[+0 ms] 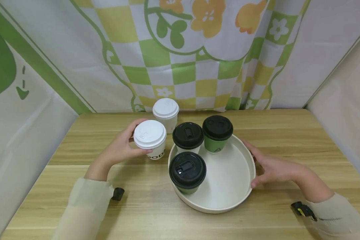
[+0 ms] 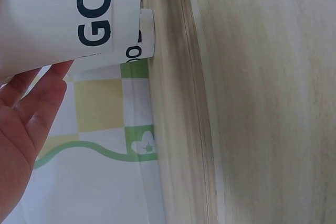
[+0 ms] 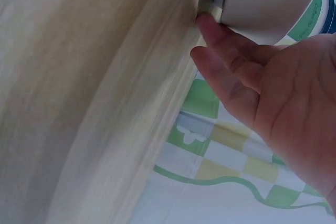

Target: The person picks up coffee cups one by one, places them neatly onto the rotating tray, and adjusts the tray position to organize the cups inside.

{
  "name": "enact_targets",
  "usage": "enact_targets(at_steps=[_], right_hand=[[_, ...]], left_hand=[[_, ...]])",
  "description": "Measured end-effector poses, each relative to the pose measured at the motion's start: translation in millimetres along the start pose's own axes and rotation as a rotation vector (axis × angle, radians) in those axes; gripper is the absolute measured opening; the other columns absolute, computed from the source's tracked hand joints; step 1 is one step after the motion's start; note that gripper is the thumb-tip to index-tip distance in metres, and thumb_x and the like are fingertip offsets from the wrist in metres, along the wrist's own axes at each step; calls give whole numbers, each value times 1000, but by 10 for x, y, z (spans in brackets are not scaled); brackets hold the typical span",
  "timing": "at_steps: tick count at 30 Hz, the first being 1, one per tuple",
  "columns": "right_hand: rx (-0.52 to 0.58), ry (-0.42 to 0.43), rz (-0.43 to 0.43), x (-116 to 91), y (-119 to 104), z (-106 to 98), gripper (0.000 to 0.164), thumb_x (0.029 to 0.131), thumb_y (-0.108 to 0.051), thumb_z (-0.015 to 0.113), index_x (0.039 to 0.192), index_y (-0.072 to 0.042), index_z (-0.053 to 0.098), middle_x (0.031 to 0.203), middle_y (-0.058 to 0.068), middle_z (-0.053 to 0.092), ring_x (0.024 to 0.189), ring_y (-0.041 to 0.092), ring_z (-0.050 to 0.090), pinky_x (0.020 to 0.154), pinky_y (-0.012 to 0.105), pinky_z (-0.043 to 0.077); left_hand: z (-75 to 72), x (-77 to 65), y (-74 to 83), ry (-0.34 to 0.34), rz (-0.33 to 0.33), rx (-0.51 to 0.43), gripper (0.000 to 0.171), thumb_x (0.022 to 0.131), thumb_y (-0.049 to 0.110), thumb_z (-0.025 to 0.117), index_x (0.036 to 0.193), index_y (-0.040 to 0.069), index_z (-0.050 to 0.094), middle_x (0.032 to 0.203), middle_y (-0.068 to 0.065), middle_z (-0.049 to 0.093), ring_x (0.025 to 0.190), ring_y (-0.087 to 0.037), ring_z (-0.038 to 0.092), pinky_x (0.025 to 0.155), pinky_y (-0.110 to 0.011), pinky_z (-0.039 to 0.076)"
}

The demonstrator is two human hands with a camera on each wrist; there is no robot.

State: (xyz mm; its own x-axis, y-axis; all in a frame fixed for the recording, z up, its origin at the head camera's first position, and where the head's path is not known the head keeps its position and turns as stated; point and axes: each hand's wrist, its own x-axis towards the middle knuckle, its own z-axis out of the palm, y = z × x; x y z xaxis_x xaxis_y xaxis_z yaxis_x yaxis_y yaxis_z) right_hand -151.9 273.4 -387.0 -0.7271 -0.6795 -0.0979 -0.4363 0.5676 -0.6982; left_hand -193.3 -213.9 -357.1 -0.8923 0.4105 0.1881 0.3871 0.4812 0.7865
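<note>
My left hand grips a white paper cup with a white lid and dark lettering, fingers behind it and thumb across its front. Large letters show on this cup in the left wrist view. A second white-lidded cup stands just behind it. My right hand rests against the outer right wall of a round cream tray, its fingers spread fairly straight along the side. Inside the tray's left half are three black-lidded cups: one at the front, one mid-left and a green one at the back.
The wooden table carries everything, with a checked, flowered cloth hanging along its back edge. Pale fabric walls rise at the left and right. Both wrists have small black devices, the right one beside the sleeve.
</note>
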Motion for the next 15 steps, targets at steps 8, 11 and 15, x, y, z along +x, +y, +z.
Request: enact_targets(at_steps=[8, 11, 15], right_hand=[[-19, -4, 2, 23, -120, 39, 137, 73, -56, 81, 157, -3, -14, 161, 33, 5, 145, 55, 16, 108, 72, 25], [-15, 3, -12, 29, -148, 57, 139, 71, -56, 82, 157, -6, -15, 162, 30, 2, 146, 55, 11, 108, 74, 22], [-20, 2, -4, 30, -166, 65, 142, 69, -58, 82, 157, -6, -16, 162, 31, -1, 146, 56, 8, 108, 75, 20]], left_hand=[[-31, -46, 18, 19, -6, 11, 94, 72, 13, 89, 150, 12, 35, 144, -9, 50, 129, -29, 50, 103, -57, 45], [-44, -64, 36, 18, -5, 13, 95, 73, 14, 89, 150, 12, 35, 144, -9, 50, 129, -29, 50, 103, -57, 45], [-51, -87, 60, 16, 6, 13, 96, 72, 13, 89, 150, 12, 35, 144, -9, 50, 129, -29, 51, 102, -57, 46]])
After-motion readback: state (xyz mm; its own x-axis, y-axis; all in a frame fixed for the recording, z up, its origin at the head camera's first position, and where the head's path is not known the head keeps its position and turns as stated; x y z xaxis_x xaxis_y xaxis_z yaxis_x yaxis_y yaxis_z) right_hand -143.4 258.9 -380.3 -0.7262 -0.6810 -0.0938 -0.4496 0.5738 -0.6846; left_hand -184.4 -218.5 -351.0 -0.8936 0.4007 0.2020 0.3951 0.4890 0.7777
